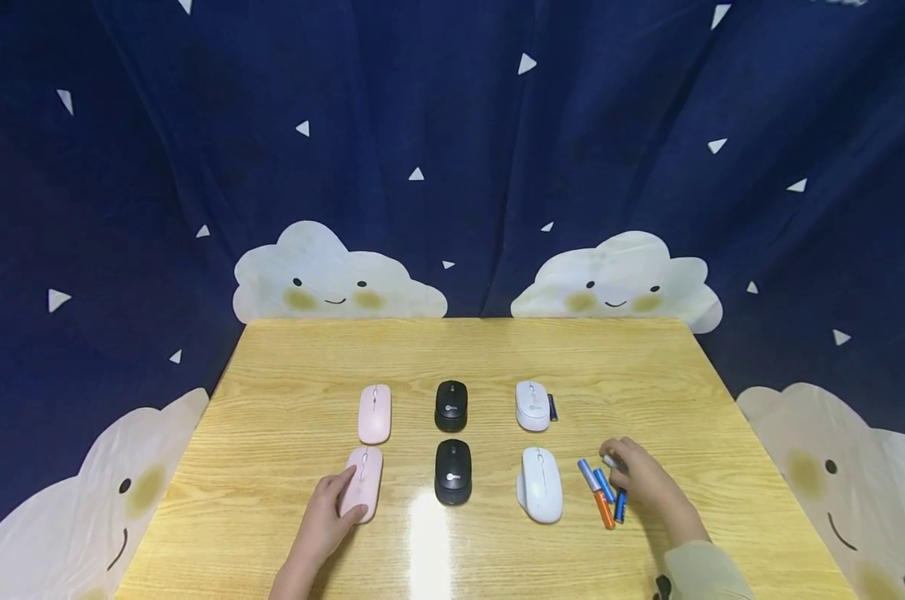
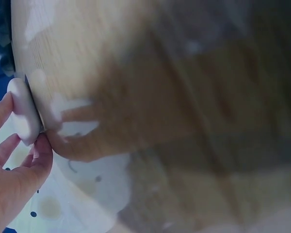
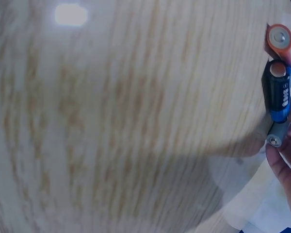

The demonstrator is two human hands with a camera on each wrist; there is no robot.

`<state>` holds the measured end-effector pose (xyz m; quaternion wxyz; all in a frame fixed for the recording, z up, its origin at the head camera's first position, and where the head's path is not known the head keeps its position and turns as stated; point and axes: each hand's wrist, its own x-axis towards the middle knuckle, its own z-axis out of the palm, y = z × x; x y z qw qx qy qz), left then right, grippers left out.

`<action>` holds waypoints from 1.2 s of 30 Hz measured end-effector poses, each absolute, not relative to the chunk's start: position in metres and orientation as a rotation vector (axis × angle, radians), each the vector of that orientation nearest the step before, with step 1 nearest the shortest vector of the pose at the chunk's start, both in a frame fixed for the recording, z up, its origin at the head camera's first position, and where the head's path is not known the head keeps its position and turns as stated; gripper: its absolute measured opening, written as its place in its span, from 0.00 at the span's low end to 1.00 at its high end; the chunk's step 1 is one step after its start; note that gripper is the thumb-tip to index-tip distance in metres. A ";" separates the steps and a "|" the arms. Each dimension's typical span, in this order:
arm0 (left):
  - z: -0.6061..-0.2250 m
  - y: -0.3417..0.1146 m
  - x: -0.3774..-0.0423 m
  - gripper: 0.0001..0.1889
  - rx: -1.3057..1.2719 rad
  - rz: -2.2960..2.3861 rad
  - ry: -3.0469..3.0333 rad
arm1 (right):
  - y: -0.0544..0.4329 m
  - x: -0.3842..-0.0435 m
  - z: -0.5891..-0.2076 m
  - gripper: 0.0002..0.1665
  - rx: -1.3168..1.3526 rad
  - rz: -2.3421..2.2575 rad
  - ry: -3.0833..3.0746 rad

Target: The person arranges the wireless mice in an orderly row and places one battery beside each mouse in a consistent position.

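My left hand grips the sides of the nearer pink mouse, thumb on its near side; the mouse shows tilted between the fingers in the left wrist view. At the right, my right hand pinches a grey battery at the tabletop. Just left of that hand lie an orange battery, a dark blue battery, a brighter blue battery and a pale blue-grey battery, close together.
A second pink mouse lies farther back. Two black mice, one behind and one in front, occupy the middle. Right of them are a rear white mouse, with a dark battery beside it, and a front white mouse.
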<state>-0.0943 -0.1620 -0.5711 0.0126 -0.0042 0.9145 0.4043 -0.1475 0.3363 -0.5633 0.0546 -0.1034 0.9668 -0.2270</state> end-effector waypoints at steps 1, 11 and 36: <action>-0.571 -0.162 -0.094 0.33 -0.011 1.262 2.853 | 0.336 -0.148 -0.563 0.16 -0.292 -0.694 2.930; -0.571 -0.163 -0.095 0.33 -0.007 1.262 2.854 | 0.315 -0.166 -0.542 0.19 -0.155 -0.737 2.982; -0.570 -0.162 -0.093 0.33 -0.012 1.267 2.860 | 0.171 -0.243 -0.505 0.20 -0.223 -0.892 3.066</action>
